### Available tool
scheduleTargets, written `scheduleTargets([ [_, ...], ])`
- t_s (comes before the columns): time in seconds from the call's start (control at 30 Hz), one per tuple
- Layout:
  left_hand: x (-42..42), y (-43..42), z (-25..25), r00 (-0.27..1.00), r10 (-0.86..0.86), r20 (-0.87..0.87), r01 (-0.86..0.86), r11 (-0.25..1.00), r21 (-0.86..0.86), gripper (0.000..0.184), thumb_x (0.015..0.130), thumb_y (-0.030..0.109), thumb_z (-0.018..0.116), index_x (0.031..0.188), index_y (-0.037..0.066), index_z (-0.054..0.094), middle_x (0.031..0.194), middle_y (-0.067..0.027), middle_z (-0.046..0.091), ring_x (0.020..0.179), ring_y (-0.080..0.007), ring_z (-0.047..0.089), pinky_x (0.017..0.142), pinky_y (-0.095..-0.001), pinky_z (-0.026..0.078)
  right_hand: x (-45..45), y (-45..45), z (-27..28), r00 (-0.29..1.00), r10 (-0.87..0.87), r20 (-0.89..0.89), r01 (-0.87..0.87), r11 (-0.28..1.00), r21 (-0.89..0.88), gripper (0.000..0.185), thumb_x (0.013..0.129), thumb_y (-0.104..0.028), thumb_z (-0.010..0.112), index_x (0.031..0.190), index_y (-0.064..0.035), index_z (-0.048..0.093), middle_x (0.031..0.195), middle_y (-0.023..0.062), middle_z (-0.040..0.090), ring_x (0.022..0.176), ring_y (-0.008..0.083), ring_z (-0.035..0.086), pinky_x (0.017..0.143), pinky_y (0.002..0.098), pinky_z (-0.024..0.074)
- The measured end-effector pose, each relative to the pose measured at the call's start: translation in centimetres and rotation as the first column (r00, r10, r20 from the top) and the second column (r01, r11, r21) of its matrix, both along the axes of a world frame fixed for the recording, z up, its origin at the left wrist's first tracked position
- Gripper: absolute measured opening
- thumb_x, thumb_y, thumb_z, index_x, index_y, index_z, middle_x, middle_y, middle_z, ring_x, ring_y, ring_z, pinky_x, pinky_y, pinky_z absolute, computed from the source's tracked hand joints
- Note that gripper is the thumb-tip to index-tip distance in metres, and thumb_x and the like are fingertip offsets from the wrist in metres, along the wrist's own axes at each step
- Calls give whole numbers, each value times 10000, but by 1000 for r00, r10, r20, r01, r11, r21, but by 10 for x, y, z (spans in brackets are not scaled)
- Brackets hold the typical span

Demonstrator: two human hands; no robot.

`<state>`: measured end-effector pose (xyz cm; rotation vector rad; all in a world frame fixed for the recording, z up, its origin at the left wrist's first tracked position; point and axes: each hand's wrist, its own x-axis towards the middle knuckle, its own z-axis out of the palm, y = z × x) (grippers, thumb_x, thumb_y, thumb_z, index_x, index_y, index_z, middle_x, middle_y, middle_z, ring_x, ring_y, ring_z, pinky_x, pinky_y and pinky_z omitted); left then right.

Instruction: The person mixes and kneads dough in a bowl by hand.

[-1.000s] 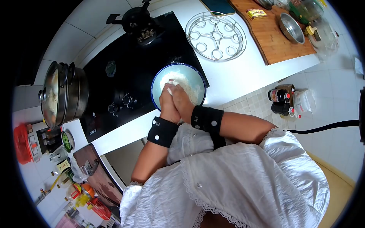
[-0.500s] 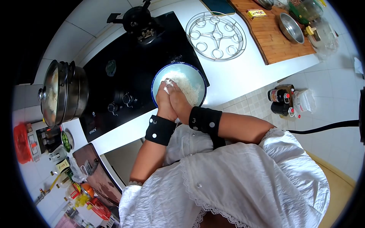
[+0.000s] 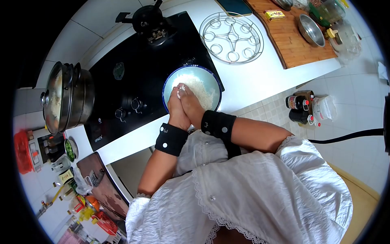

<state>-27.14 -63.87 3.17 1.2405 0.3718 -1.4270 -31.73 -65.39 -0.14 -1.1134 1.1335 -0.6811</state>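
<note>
A blue-rimmed enamel bowl (image 3: 213, 73) stands at the right edge of the black stove and holds loose white grains (image 3: 199, 90) that look like rice. Over its near side, my left hand (image 3: 175, 106) and my right hand (image 3: 191, 106) are pressed together, palms facing, with the fingers closed. A clump of the white rice shows between and on the fingertips; how much lies inside the palms is hidden. Both wrists wear black bands.
A round wire rack (image 3: 232, 61) lies on the white counter beyond the bowl. A lidded steamer pot (image 3: 83, 97) is at the stove's left end. A wooden board (image 3: 292, 53) carries a metal bowl (image 3: 312, 30) and a small yellow box (image 3: 275, 15). Bottles (image 3: 298, 116) stand on the floor.
The hands stay pressed together over the bowl, with slightly shifted fingers. Slightly more white rice shows at the fingertips; the view has shifted a little.
</note>
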Motion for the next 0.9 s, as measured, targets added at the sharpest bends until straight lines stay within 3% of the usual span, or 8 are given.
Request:
scheduleTargets([
  [0.03, -2, 0, 2, 1000, 14, -15, -14, 1000, 11, 401, 865, 374, 401, 1109, 63, 473, 1059, -84, 545, 971, -222, 512, 845, -328, 409, -1, -3, 4, 999, -15, 32, 15, 1000, -1, 366, 864, -169, 343, 1167, 19, 426, 1092, 226, 495, 1020, 331, 478, 877, 356, 382],
  [0.13, -5, 6, -1, 999, 38, 16, -37, 996, -82, 391, 877, 342, 384, 1116, 45, 465, 1082, -91, 531, 992, -220, 500, 867, -327, 393, -7, -18, 20, 986, -72, 151, 7, 918, 396, 341, 853, -148, 373, 1178, -59, 428, 1074, 146, 501, 967, 222, 489, 813, 295, 408],
  [0.23, 1, 9, -8, 998, 34, -49, -45, 967, -252, 351, 878, 268, 404, 1128, 28, 456, 1091, -83, 523, 1006, -200, 490, 883, -321, 380, -12, -26, 3, 999, -15, 33, 10, 989, 148, 275, 833, -92, 415, 1085, -27, 503, 972, 133, 550, 873, 201, 525, 766, 276, 417],
  [0.33, 3, 11, 8, 994, 21, 108, 2, 978, -206, 311, 854, 138, 444, 1144, 25, 448, 1076, -91, 527, 994, -185, 498, 874, -297, 382, -20, -32, -34, 995, -60, -79, 50, 992, -116, 197, 824, -52, 450, 988, -23, 556, 862, 96, 572, 784, 158, 531, 714, 253, 420],
  [0.47, 9, 12, 3, 877, -125, 464, 224, 960, -165, 352, 786, -5, 496, 1136, 9, 461, 1012, -122, 541, 874, -156, 537, 761, -245, 428, -31, -38, -43, 1000, 27, 10, -26, 997, -77, 167, 859, -88, 443, 955, -21, 563, 820, 46, 565, 740, 104, 509, 665, 223, 413],
  [0.57, 11, 13, -6, 777, -150, 611, 298, 943, -146, 297, 802, 21, 493, 1098, 1, 497, 961, -97, 564, 840, -134, 533, 749, -235, 419, -33, -44, -36, 997, 71, -3, -71, 997, -9, 190, 862, -89, 412, 970, -17, 550, 828, 51, 565, 749, 108, 511, 685, 229, 413],
  [0.77, 15, 12, -16, 729, -234, 643, 327, 945, -26, 260, 855, 148, 443, 1036, -9, 543, 864, -61, 586, 772, -112, 523, 718, -231, 410, -39, -53, -25, 969, 248, 14, -245, 962, -120, 242, 814, -52, 404, 1032, -6, 499, 924, 91, 547, 852, 153, 511, 786, 252, 396],
  [0.9, 23, 11, -20, 503, -449, 738, 536, 832, 141, 299, 839, 194, 463, 1033, -19, 544, 878, -113, 597, 798, -226, 555, 757, -295, 411, -42, -58, -15, 839, 416, -351, -521, 801, -296, 336, 766, -109, 517, 1083, -6, 474, 1081, 163, 499, 1036, 242, 465, 896, 304, 351],
])
